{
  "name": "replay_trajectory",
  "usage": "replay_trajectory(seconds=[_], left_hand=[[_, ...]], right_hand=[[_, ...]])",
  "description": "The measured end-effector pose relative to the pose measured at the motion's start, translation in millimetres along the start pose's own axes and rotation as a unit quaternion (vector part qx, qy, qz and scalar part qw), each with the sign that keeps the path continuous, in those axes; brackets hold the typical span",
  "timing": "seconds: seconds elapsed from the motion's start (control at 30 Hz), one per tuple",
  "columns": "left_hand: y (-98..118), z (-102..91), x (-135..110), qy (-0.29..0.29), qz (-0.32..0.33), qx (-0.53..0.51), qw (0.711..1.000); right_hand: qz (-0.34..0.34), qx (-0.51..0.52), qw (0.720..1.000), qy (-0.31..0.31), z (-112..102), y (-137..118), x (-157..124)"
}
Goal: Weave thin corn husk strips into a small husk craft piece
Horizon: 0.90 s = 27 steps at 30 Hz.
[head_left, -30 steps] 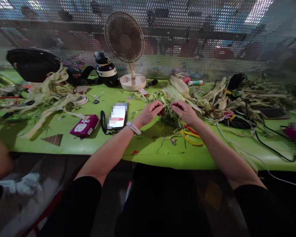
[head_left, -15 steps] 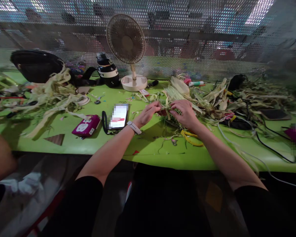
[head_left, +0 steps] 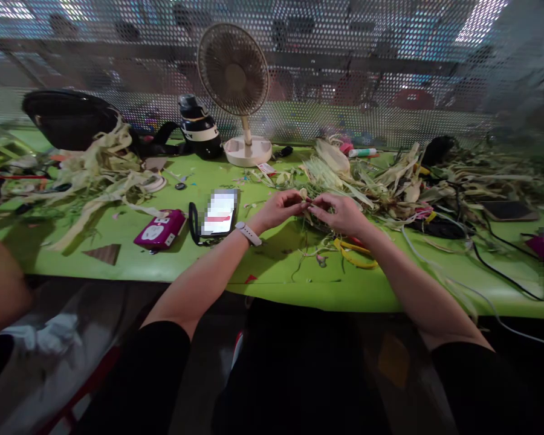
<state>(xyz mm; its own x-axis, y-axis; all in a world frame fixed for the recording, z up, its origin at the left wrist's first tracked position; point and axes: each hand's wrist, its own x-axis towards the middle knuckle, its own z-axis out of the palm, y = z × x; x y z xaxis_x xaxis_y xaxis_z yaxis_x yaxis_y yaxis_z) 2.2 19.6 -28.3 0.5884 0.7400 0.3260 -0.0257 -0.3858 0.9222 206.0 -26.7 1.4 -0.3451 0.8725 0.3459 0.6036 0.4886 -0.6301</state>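
Note:
My left hand (head_left: 281, 208) and my right hand (head_left: 338, 212) meet fingertip to fingertip over the green table (head_left: 272, 275). Both are closed in a pinch on a small pale strip of corn husk (head_left: 304, 196) held between them. A white watch (head_left: 248, 233) sits on my left wrist. Just behind my hands lies a tangle of thin green stems and husks (head_left: 326, 175). Yellow-handled pliers (head_left: 353, 252) lie by my right wrist.
A phone (head_left: 218, 212) and a magenta case (head_left: 158, 228) lie left of my hands. A small fan (head_left: 236, 90), a dark bottle (head_left: 199, 128) and a black bag (head_left: 68, 119) stand at the back. Husk piles (head_left: 104, 169) and cables (head_left: 494, 260) flank them. Another person's arm (head_left: 0, 287) shows at left.
My hands drew together and shifted slightly toward me, from gripping the stem tangle to pinching a small husk piece between the fingertips.

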Motion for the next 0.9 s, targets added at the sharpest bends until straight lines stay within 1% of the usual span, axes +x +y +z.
replay_trajectory(seconds=[0.07,0.17,0.3,0.4,0.43,0.47,0.5,0.57,0.6,0.63,0.67,0.73,0.8,0.9], left_hand=[[1.5,0.5,0.2,0.01,0.009,0.011,1.0],[6.3,2.5,-0.7,0.021,0.014,0.027,0.999],[11.2,2.8,-2.1,0.003,0.01,0.045,0.999],[9.8,2.4,-1.9,-0.006,0.005,0.044,0.999],[8.4,2.6,-1.6,-0.002,0.003,0.035,0.999],[7.0,3.0,-1.2,0.007,0.0,0.019,1.0],[5.8,3.5,-0.7,0.019,-0.004,-0.001,1.0],[4.5,4.3,0.0,0.049,-0.016,-0.039,0.998],[4.8,4.7,0.1,0.065,-0.023,-0.052,0.996],[5.6,5.0,0.1,0.079,-0.032,-0.062,0.994],[6.8,5.3,-0.1,0.091,-0.041,-0.07,0.993],[9.9,6.3,-0.7,0.104,-0.054,-0.083,0.99],[12.7,7.7,-1.5,0.104,-0.058,-0.095,0.988],[15.2,10.2,-2.1,0.114,-0.064,-0.113,0.985]], right_hand=[[0.005,0.019,1.0,-0.001,-0.9,0.4,0.9],[0.009,0.014,0.999,0.028,0.7,0.7,1.5],[-0.005,-0.02,0.998,0.065,4.6,2.1,2.8],[-0.012,-0.033,0.996,0.076,5.4,5.3,4.1],[-0.019,-0.038,0.995,0.092,5.0,6.3,4.2],[-0.031,-0.048,0.991,0.123,4.3,6.9,4.0],[-0.045,-0.063,0.983,0.168,3.4,6.8,3.4],[-0.077,-0.102,0.956,0.265,2.3,4.5,1.0],[-0.091,-0.119,0.945,0.292,2.8,2.5,-0.7],[-0.101,-0.131,0.942,0.294,4.1,0.1,-2.6],[-0.109,-0.136,0.948,0.267,6.4,-2.3,-4.4],[-0.102,-0.139,0.968,0.184,13.5,-5.7,-7.2],[-0.066,-0.116,0.984,0.116,21.2,-6.5,-8.2],[-0.011,-0.038,0.997,0.065,28.0,-3.8,-7.1]])
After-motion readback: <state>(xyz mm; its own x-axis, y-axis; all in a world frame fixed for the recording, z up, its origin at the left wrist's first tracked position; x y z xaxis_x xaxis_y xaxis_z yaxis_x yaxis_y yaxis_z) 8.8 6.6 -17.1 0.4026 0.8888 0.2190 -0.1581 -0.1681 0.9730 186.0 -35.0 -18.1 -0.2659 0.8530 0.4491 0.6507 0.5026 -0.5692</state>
